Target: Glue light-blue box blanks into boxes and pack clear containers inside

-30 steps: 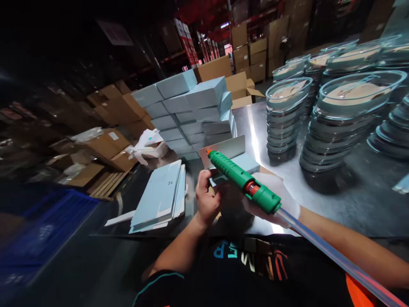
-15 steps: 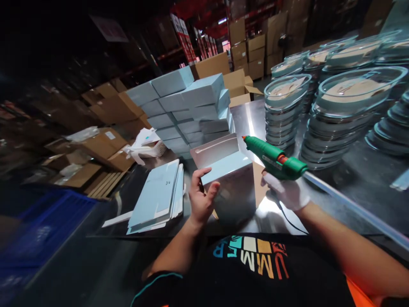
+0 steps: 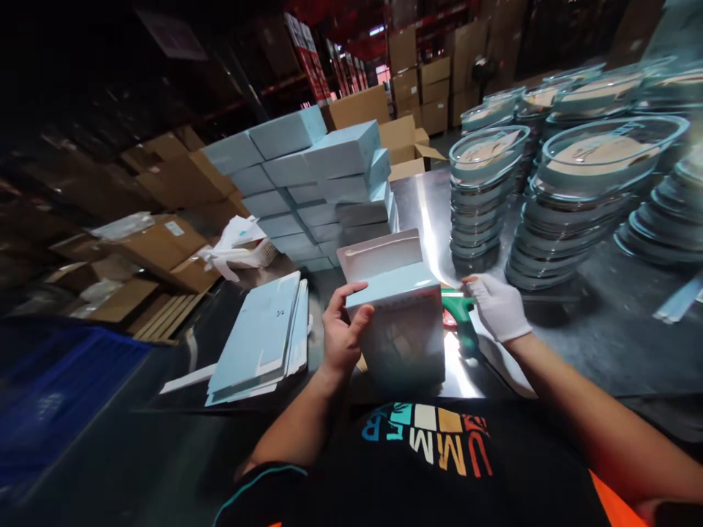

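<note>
Two hands: both at the lower middle of the frame, either side of one pale blue box [image 3: 403,333].
Left hand [image 3: 340,333]: bare, thumb and fingers spread and clamped on the box's left edge, just under its raised flap.
Box: stands upright on the steel table [image 3: 576,344], flap open at the top and tilted away.
Right hand [image 3: 497,307]: in a white glove, fingers curled loosely over the green glue gun [image 3: 458,315]; whether they grip it or only rest on it, I cannot tell.
Glue gun: lies low on the table, just right of the box, partly hidden behind it.
Doing it well: I would judge a steady left grip matters, with fingers kept off the flap's seam.
Left of the box: flat box blanks [image 3: 263,337] in a loose pile, near the table's edge.
Behind: stacked blue boxes [image 3: 313,183], crowding the upper middle.
Upper right: towers of clear oval lids [image 3: 486,197], close enough to hem in the right arm.
</note>
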Available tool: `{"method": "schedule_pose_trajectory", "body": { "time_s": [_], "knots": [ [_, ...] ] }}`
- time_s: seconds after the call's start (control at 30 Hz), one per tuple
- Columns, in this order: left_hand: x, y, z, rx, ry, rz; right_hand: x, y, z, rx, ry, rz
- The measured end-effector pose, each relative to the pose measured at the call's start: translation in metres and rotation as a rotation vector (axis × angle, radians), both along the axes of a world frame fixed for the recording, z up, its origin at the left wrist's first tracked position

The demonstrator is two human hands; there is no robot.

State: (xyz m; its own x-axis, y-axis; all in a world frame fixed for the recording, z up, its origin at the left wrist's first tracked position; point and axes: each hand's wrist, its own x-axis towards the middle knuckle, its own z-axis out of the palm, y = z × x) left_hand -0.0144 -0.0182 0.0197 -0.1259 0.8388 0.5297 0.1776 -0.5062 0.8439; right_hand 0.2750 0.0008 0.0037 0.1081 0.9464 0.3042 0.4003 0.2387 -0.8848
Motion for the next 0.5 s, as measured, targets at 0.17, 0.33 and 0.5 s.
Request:
{"method": "schedule_pose_trajectory", "body": {
  "time_s": [0.17, 0.33, 0.5],
  "knots": [
    [0.015, -0.001, 0.002, 0.113, 0.059, -0.095, -0.037, -0.01, 0.04, 0.052, 0.26, 0.239],
    [0.016, 0.005, -0.007, 0.194, 0.121, -0.067, -0.036, -0.009, 0.04, 0.078, 0.206, 0.328],
    [0.012, 0.015, -0.013, 0.329, -0.004, -0.083, -0.012, -0.011, 0.017, 0.176, 0.118, 0.474]
  ]
}}
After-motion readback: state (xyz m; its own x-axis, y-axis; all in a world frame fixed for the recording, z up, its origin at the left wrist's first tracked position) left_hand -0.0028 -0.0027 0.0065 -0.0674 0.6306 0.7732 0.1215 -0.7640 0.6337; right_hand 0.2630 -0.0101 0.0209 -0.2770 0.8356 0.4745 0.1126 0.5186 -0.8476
